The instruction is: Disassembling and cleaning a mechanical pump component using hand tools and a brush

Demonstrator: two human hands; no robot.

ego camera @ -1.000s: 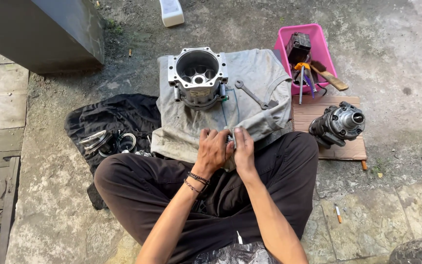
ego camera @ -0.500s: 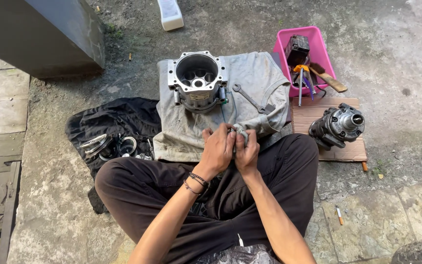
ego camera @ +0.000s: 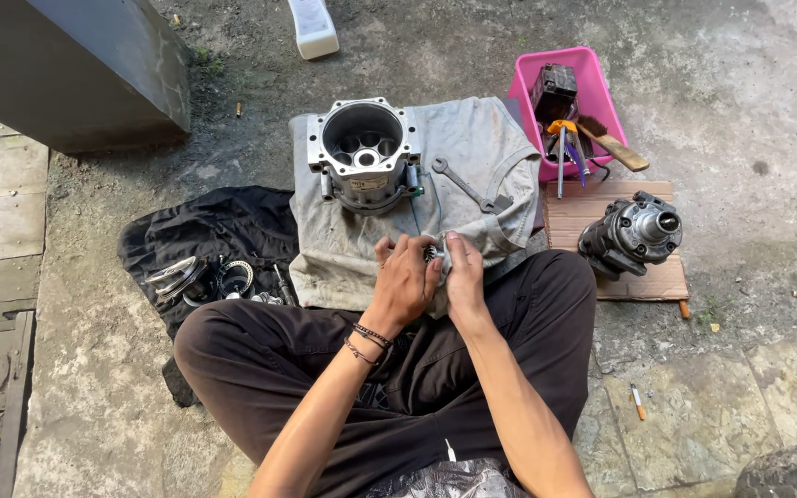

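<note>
Overhead, head view: person sits cross-legged on concrete. Left hand (ego camera: 405,277) and right hand (ego camera: 463,267) meet over the lap, both closed around a small metal part (ego camera: 432,252) wrapped in the edge of a grey cloth (ego camera: 481,166). On that cloth, ahead of the hands: cylindrical metal housing (ego camera: 365,152), open end up, with a spanner (ego camera: 469,185) just beside it. Pink tray (ego camera: 529,88) of tools to the right; another metal assembly (ego camera: 632,232) on a wooden board (ego camera: 657,277). Rings lie on a black cloth (ego camera: 223,226) to the left.

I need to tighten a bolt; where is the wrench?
In the head view, the wrench lies on the grey cloth, right of the metal housing and left of the pink tray.
</note>
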